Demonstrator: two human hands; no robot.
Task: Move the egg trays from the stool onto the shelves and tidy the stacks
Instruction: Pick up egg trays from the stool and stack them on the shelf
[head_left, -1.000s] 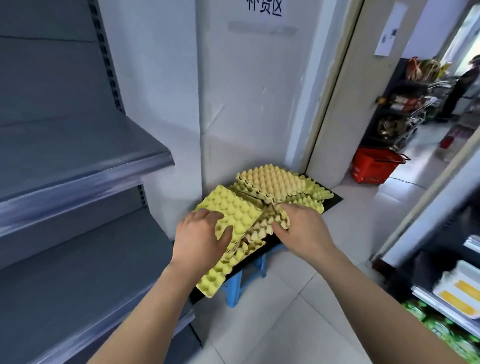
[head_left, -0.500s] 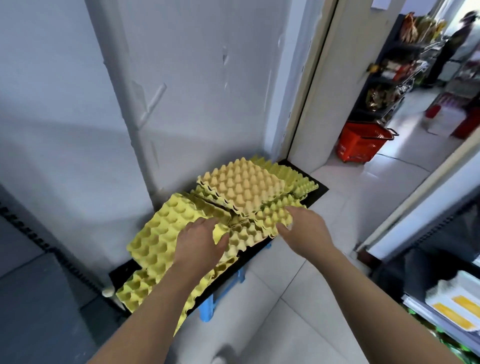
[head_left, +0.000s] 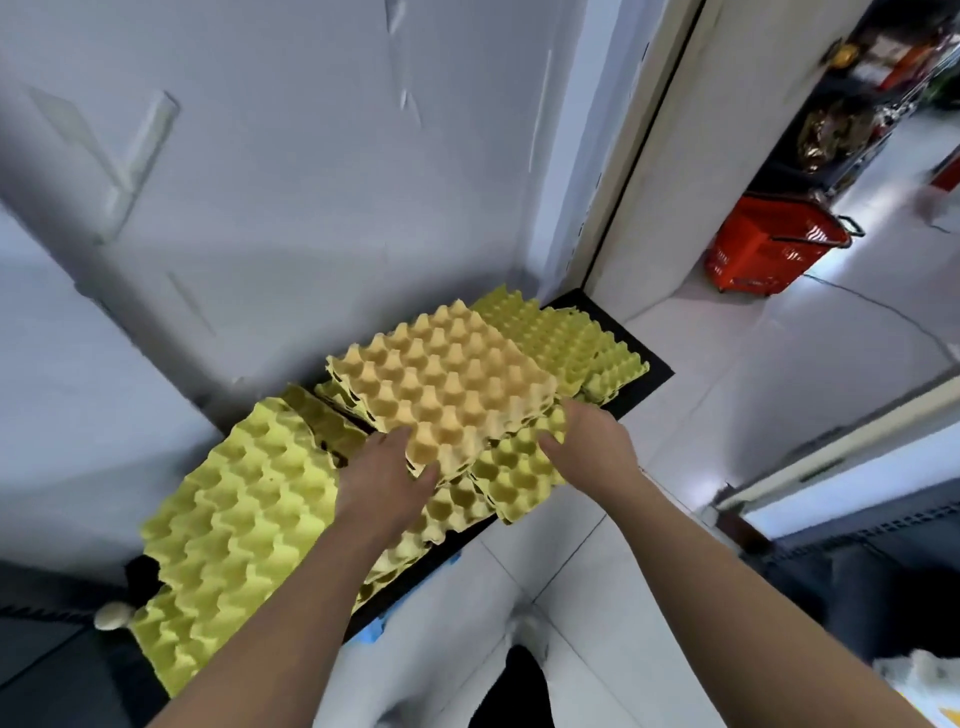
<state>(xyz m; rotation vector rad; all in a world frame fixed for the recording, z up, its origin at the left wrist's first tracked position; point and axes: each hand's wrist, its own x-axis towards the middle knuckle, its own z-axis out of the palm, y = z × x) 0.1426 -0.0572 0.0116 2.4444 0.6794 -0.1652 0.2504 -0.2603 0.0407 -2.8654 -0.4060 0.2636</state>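
Observation:
An untidy heap of egg trays lies on a black board over a blue stool against the white wall. An orange-tan tray sits on top in the middle. My left hand grips its near left corner, thumb under the edge. My right hand holds its near right edge, fingers on the yellow tray below. A large yellow tray slopes off the heap at the left. More yellow trays lie behind at the right.
A white wall rises right behind the heap, with a door frame at its right. A red shopping basket stands on the tiled floor beyond. A dark shelf edge is at lower left, a cabinet at lower right.
The view has swung down and right, away from the grey shelves. Both hands have moved off the lower yellow trays up to the near edge of the orange-tan top tray.

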